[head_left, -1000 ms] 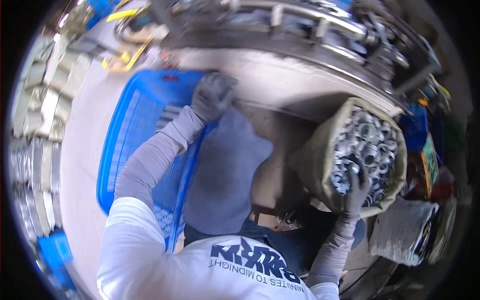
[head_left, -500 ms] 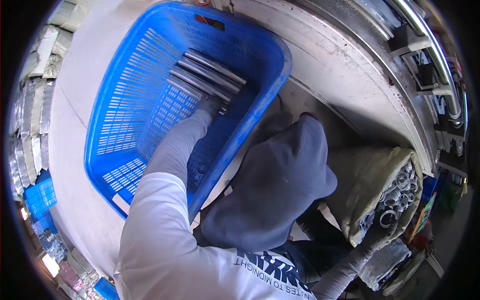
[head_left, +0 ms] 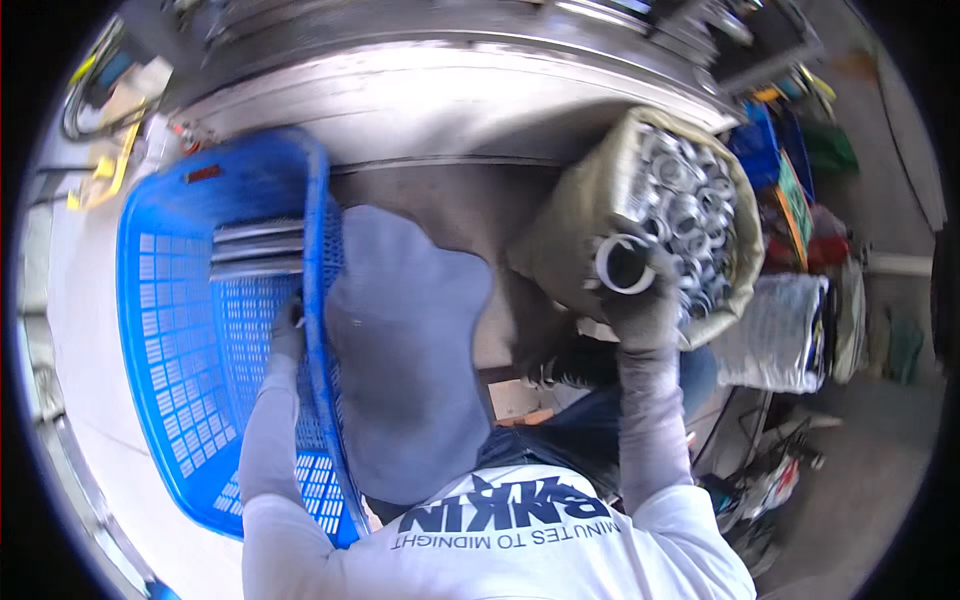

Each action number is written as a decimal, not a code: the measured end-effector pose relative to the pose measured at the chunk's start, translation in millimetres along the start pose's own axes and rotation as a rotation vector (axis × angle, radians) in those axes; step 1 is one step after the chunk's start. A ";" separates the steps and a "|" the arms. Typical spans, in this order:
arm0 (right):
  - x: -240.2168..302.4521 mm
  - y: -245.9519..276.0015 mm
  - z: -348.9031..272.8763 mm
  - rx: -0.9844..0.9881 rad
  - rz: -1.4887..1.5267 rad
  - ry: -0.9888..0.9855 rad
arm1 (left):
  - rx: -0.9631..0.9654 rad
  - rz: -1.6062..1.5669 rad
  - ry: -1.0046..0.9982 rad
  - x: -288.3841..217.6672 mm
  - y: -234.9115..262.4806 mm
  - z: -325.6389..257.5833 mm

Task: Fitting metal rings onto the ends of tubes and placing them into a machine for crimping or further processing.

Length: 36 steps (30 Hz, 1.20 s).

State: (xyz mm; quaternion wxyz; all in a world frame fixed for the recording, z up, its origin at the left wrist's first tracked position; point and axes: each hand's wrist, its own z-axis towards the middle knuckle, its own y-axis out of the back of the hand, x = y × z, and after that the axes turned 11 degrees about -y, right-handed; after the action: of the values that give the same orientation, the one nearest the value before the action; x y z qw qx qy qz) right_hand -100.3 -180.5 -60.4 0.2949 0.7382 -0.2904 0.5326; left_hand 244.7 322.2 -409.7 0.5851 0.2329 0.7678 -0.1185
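My right hand [head_left: 640, 312], in a grey glove, grips a silvery metal ring [head_left: 601, 262] at the near left edge of a full woven sack. The ring's open side faces up. My left hand [head_left: 288, 328], gloved too, is down inside a blue plastic basket [head_left: 318, 215], close to its right wall. Blur and the small size hide its fingers, so whether it holds anything does not show. Several metal tubes [head_left: 258, 250] lie side by side at the basket's far end, beyond my left hand and apart from it.
The olive sack [head_left: 570, 225] stands at the right, filled with metal rings [head_left: 690, 215]. A dark grey cloth [head_left: 400, 340] lies over my leg between basket and sack. A machine with a pale lower panel [head_left: 440, 100] borders the far side. A wrapped bundle [head_left: 775, 335] sits right of the sack.
My view has swung to the right. My left hand has drawn back from the metal tubes. My right hand is still at the sack and now holds a ring up at its edge.
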 end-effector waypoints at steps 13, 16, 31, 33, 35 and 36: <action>-33.3 2.6 -51.0 0.198 0.561 -0.099 | 0.480 1.028 -1.364 -445.2 -289.9 -169.4; -19.2 -3.5 -71.1 0.040 0.079 0.251 | 0.535 1.128 -1.303 -423.9 -330.2 -170.8; -55.4 -47.2 -69.0 -0.107 -0.098 0.277 | 0.655 1.410 -1.250 -398.1 -357.8 -177.2; -51.4 -52.6 -68.9 -0.111 -0.036 0.207 | 0.664 1.405 -1.256 -399.4 -356.2 -175.7; -56.4 -50.8 -63.7 -0.103 0.094 0.239 | 0.670 1.295 -1.380 -403.4 -356.7 -175.5; -59.1 -48.3 -60.5 -0.075 0.223 0.270 | 0.680 1.289 -1.395 -405.0 -354.0 -179.4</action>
State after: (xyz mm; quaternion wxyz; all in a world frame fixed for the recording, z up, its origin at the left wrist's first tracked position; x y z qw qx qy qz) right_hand -117.3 -96.9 -107.4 0.2978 0.6117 -0.3480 0.6450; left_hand 1.6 9.4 -4.1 0.7587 0.6366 -0.0929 -0.1023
